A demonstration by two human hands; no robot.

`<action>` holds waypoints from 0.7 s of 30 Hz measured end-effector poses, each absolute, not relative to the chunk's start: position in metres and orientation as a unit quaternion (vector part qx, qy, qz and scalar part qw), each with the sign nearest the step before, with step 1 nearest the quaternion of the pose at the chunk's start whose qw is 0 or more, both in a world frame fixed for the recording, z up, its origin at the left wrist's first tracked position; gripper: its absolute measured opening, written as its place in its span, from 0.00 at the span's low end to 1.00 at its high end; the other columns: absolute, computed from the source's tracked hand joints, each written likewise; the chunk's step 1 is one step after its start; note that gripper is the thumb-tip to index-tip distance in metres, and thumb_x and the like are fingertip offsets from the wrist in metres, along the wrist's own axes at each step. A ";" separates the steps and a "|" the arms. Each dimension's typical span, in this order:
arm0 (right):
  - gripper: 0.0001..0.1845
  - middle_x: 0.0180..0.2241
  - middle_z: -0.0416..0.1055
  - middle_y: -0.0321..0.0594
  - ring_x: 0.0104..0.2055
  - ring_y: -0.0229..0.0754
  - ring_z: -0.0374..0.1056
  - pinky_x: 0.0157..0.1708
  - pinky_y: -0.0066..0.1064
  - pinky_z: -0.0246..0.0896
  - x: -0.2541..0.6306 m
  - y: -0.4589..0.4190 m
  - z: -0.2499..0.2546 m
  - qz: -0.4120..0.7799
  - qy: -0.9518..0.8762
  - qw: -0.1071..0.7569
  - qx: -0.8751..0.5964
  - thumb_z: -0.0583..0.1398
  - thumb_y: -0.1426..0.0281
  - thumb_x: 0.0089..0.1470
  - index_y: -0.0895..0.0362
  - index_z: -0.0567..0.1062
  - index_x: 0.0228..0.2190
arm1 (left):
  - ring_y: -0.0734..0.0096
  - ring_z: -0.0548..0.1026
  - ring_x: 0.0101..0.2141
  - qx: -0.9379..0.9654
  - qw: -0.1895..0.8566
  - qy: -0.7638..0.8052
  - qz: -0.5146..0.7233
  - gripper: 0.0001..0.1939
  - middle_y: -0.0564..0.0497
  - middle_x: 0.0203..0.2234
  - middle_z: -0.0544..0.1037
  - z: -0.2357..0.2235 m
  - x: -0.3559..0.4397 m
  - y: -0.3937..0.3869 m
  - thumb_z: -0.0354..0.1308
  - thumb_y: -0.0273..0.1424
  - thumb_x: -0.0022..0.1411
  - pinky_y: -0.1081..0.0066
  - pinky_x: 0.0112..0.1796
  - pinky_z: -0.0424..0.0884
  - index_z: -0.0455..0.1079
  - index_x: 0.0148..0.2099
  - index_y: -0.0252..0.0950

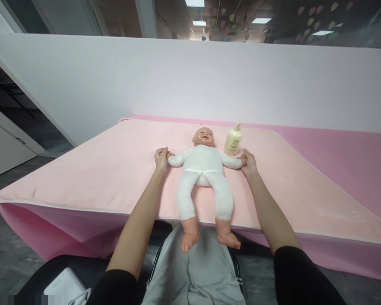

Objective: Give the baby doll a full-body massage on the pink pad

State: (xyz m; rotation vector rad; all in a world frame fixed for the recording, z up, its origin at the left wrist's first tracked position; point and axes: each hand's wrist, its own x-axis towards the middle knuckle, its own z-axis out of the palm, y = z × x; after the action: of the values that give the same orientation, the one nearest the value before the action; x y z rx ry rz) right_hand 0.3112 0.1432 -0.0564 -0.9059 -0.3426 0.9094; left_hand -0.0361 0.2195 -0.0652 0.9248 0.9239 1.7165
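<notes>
A baby doll with a white cloth body lies on its back on the pink blanket, head away from me and bare feet past the table's front edge. Its arms are stretched out to both sides. My left hand is closed around the doll's hand on the left. On the other side, my right hand grips the doll's other hand. A pale yellow pump bottle stands upright beside the doll's head, just beyond my right hand and apart from it.
Behind the table rises a white partition with glass above it. A pink cloth under the blanket hangs over the front edge. At lower left, a white device with a cable lies on a black chair.
</notes>
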 end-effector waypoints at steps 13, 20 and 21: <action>0.12 0.40 0.66 0.38 0.40 0.36 0.67 0.41 0.34 0.67 0.347 0.132 -0.056 0.235 -0.051 0.840 -0.486 0.51 0.66 0.50 0.54 0.66 0.38 | 0.70 0.71 0.21 0.178 0.562 0.319 0.742 0.24 0.52 0.19 0.68 -0.051 -0.043 0.220 0.44 0.53 0.58 0.68 0.29 0.69 0.62 0.32 0.36; 0.12 0.31 0.67 0.34 0.36 0.32 0.69 0.50 0.31 0.64 0.324 0.092 -0.066 0.110 -0.065 0.819 -0.559 0.50 0.79 0.44 0.57 0.67 0.32 | 0.72 0.72 0.25 0.075 0.604 0.249 0.754 0.26 0.51 0.23 0.69 -0.053 -0.053 0.216 0.37 0.52 0.61 0.68 0.34 0.70 0.64 0.34 0.35; 0.11 0.31 0.67 0.34 0.36 0.32 0.69 0.51 0.31 0.64 0.314 0.078 -0.067 0.145 -0.081 0.816 -0.553 0.52 0.80 0.43 0.57 0.68 0.31 | 0.73 0.72 0.25 0.064 0.608 0.241 0.754 0.26 0.51 0.23 0.69 -0.054 -0.054 0.216 0.36 0.51 0.62 0.68 0.34 0.70 0.64 0.34 0.35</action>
State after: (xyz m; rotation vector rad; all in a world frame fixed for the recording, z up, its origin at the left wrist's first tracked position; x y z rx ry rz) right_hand 0.3137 0.0781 -0.0665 -1.1791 -0.1731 0.3099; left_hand -0.0540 0.2160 -0.0535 0.1482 0.5574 1.7419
